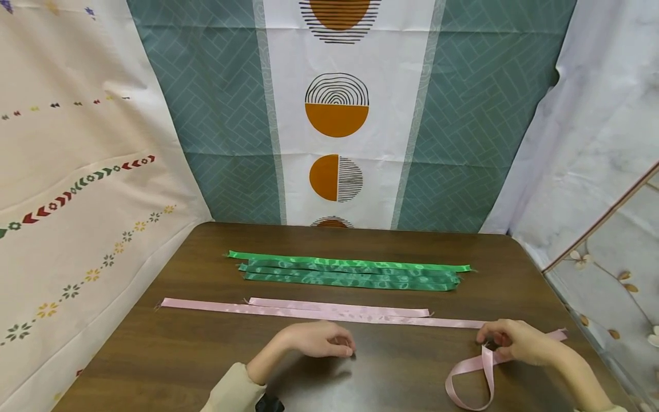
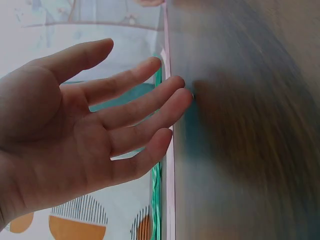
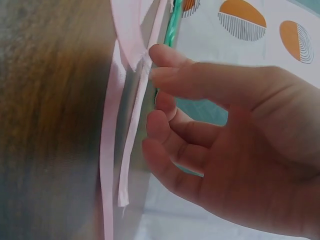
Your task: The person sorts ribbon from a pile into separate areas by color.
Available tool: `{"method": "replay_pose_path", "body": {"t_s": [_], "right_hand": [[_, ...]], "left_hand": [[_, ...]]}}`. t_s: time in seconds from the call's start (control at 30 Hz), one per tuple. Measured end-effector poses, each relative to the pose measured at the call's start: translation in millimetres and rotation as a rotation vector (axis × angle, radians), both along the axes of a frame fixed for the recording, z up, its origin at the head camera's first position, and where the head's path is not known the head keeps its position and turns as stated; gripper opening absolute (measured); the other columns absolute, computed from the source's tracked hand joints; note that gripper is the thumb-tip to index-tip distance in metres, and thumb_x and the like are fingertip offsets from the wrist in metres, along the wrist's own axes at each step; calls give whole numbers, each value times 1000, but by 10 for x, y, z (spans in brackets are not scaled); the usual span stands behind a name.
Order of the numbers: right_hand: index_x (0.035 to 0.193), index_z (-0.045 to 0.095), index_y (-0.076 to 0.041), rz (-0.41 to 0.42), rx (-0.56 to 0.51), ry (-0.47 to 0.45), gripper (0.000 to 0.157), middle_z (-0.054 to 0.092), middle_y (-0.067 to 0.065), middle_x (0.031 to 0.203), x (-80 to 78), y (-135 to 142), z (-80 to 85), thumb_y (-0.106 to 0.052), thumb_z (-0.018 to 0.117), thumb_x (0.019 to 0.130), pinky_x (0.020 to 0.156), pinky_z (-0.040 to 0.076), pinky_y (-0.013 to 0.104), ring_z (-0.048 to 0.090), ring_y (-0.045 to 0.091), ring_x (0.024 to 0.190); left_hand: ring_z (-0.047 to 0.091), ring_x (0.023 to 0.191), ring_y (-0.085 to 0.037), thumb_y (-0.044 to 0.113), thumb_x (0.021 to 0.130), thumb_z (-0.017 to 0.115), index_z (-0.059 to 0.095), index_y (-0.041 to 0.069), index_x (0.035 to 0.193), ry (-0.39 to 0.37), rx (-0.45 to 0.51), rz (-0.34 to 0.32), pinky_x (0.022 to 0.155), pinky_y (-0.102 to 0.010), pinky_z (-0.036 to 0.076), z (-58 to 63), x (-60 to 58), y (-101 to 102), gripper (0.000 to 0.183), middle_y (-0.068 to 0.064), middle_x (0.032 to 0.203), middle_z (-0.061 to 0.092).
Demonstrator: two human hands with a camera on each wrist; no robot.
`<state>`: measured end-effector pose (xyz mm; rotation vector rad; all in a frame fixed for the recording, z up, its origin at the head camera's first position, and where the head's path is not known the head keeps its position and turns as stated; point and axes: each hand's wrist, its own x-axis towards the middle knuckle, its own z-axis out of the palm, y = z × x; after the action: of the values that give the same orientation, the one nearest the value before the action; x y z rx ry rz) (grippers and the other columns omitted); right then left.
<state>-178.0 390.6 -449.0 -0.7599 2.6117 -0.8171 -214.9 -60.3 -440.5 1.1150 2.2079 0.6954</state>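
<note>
My right hand (image 1: 525, 341) is over the right side of the table, its thumb and index fingertips at the frayed end of a looped pink ribbon (image 1: 468, 365); they appear to pinch it. That ribbon curls toward the near edge and passes under the hand, its other end lying to the right. My left hand (image 1: 319, 339) hovers over the middle, fingers loosely bent and holding nothing, as the left wrist view (image 2: 100, 115) confirms. Just beyond it a long pink ribbon (image 1: 206, 306) stretches across the table, with a shorter pink ribbon (image 1: 334, 306) along its far side.
Farther back, several dark green ribbons (image 1: 350, 280) lie side by side, and a brighter green ribbon (image 1: 288, 257) runs behind them. The brown wooden table (image 1: 170, 355) ends at a patterned cloth (image 1: 221, 114) at the back. Light cloths hang on both sides.
</note>
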Motion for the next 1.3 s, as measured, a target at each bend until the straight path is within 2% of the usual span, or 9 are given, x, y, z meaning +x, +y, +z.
{"method": "replay_pose_path", "body": {"t_s": [0.1,0.2,0.33,0.47,0.7,0.9,1.0,1.17,1.3], "right_hand": [[101,65,-13,6,13,29,17,53,-10,82,-1,-20,8,-6,65,86,57,35,22,40,-7,73],[98,66,-12,13,14,73,11,56,-12,83,-6,-49,6,-7,65,88,58,35,21,40,-8,74],[94,66,-12,15,-18,136,12,52,-13,78,-15,-100,-10,-10,71,84,56,34,20,39,-7,72],[94,67,-14,-1,-21,168,20,60,-8,87,-28,-154,-40,-17,78,77,59,37,21,41,-6,75],[95,66,-16,-28,-4,103,33,55,-10,83,-35,-249,-101,-25,82,67,58,33,21,39,-2,72],[87,62,-16,21,-23,144,32,51,-11,74,-47,-307,-132,-12,81,62,54,33,19,39,-5,66],[82,59,-15,51,-53,124,31,51,-11,72,-50,-327,-145,-5,78,60,52,35,18,40,-6,63],[75,59,-12,61,-87,40,22,54,-11,69,-48,-342,-160,-2,76,64,51,38,18,43,-7,63],[70,61,-12,74,-90,24,17,54,-12,65,-48,-351,-156,-1,74,67,50,39,17,43,-8,60]], "left_hand": [[57,94,7,27,99,54,67,13,109,10,-17,-31,83,-15,46,13,1,71,22,10,101,68],[58,97,6,28,99,53,67,14,110,19,-27,-57,84,-15,46,29,10,133,23,10,103,69],[59,98,5,28,100,52,67,13,110,26,-28,-90,84,-14,46,56,20,216,24,8,104,69],[59,97,6,27,100,51,66,11,111,48,-8,-113,84,-13,46,78,24,320,24,6,104,70],[58,95,7,25,100,52,66,10,111,109,53,-115,83,-11,45,75,40,560,23,6,102,70],[56,92,9,24,99,52,68,11,110,168,74,-119,83,-10,44,30,12,786,22,8,100,69],[55,88,9,24,99,53,69,13,109,198,75,-110,81,-9,43,-3,-3,885,22,9,99,69],[51,82,10,23,99,53,69,13,108,207,95,-109,76,-7,41,-40,-5,1024,21,9,95,69],[51,74,10,22,98,53,69,12,108,203,100,-108,72,-6,40,-46,8,1095,21,9,88,69]]}}
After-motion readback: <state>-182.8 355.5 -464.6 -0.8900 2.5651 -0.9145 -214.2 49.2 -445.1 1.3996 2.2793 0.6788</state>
